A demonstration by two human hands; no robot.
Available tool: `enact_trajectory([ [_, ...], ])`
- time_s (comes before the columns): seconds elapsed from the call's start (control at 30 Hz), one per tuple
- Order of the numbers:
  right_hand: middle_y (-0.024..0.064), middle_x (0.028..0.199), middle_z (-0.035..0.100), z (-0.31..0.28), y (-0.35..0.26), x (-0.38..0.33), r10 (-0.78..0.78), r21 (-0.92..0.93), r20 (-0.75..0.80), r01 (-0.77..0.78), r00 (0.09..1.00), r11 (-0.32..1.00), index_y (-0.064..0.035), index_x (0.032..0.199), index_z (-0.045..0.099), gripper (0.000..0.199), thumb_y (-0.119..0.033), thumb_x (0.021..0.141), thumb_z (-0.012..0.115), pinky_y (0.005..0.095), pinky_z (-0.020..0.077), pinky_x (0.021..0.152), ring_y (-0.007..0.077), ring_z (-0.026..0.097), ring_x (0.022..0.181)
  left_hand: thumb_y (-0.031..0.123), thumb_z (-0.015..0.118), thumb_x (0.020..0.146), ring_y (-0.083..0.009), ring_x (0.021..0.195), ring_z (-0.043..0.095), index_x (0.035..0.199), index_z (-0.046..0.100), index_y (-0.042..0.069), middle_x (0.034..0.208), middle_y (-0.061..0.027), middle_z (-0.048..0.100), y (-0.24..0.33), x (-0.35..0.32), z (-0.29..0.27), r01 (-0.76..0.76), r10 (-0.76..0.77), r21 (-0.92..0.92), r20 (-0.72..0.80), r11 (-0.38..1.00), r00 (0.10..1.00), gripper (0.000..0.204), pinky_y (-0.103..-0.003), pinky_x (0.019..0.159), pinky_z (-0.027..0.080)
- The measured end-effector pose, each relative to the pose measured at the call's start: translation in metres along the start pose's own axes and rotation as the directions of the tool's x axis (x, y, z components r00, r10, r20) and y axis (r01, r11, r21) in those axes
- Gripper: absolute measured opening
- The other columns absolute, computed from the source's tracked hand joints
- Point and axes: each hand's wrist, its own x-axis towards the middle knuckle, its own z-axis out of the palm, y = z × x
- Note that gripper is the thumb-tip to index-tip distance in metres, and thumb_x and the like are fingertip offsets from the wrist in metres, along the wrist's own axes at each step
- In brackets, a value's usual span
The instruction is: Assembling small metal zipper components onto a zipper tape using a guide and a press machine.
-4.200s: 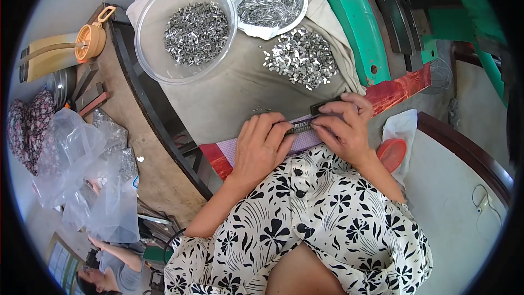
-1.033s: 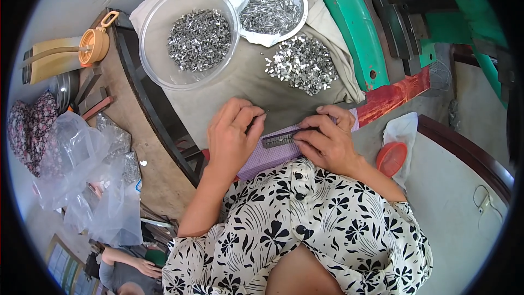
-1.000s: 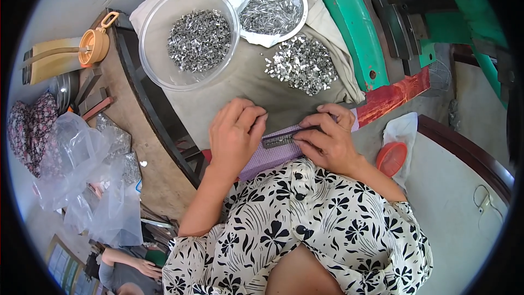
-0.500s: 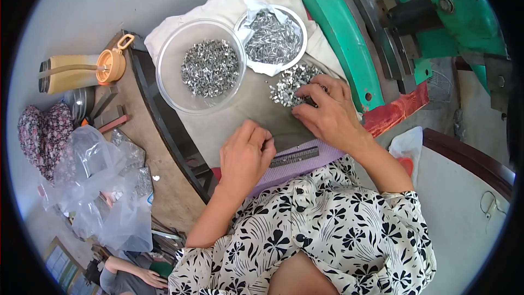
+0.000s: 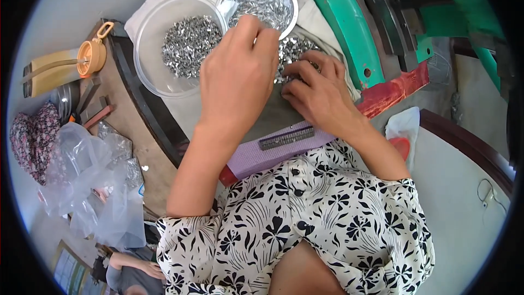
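My left hand (image 5: 240, 74) is raised over the cloth, fingers bent together at the near edge of a white bowl (image 5: 295, 13) full of slim, shiny metal pins (image 5: 262, 5). Whatever its fingertips hold is hidden behind the hand. My right hand (image 5: 322, 90) rests with curled fingers at a loose pile of small silvery metal pieces (image 5: 292, 49). Its thumb and fingertips come together at the pile's near edge, and I cannot make out what is between them. Close to my body, a dark ridged strip (image 5: 286, 138) lies on a purple textured pad (image 5: 248, 158).
Left of the bowl stands a clear round tub (image 5: 143, 57) of small metal parts. A green machine (image 5: 341, 27) borders the right. Farther left are an orange-lidded bottle (image 5: 91, 57), plastic bags (image 5: 82, 158) and a floral cloth bundle (image 5: 35, 142). Another person's arm (image 5: 134, 262) shows at lower left.
My left hand has moved up and away from my body, from above the pad to the bowl. My right hand stays at the pile. The whole view has shifted slightly.
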Motion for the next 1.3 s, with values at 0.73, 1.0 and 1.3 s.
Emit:
enact_trajectory([
  [0.73, -0.0015, 0.116, 0.063, -0.009, -0.029, -0.082, 0.123, 0.117, 0.125, -0.137, 0.985, 0.984, -0.0143, 0.09, 0.069, 0.022, -0.012, 0.071, 0.079, 0.0437, 0.0336, 0.099, 0.0305, 0.049, 0.117, 0.017, 0.084, 0.071, -0.0239, 0.085, 0.058, 0.092, 0.069, 0.012, 0.097, -0.0021, 0.062, 0.032, -0.145, 0.01, 0.181, -0.09, -0.356, 0.256, 0.917, 0.962, 0.027, -0.037, 0.074, 0.041],
  [1.0, -0.0035, 0.114, 0.063, -0.002, -0.012, -0.063, 0.074, 0.127, 0.068, -0.082, 0.995, 0.988, -0.0187, 0.087, 0.074, 0.016, -0.016, 0.072, 0.076, 0.0432, 0.0345, 0.098, 0.0284, 0.05, 0.118, 0.014, 0.08, 0.074, -0.0238, 0.086, 0.057, 0.089, 0.068, 0.01, 0.095, -0.0031, 0.06, 0.04, -0.142, 0.024, 0.14, -0.055, -0.351, 0.242, 0.926, 0.969, 0.02, -0.037, 0.073, 0.042],
  [1.3, -0.0028, 0.117, 0.061, -0.002, 0.0, -0.038, -0.141, 0.163, 0.221, 0.106, 0.965, 0.981, -0.0151, 0.081, 0.07, 0.008, -0.015, 0.074, 0.075, 0.046, 0.0351, 0.099, 0.0275, 0.049, 0.119, 0.012, 0.078, 0.076, -0.0262, 0.088, 0.057, 0.093, 0.067, 0.009, 0.098, -0.0055, 0.058, 0.038, -0.144, 0.02, 0.233, -0.137, -0.347, 0.279, 0.909, 0.95, 0.021, -0.038, 0.073, 0.043],
])
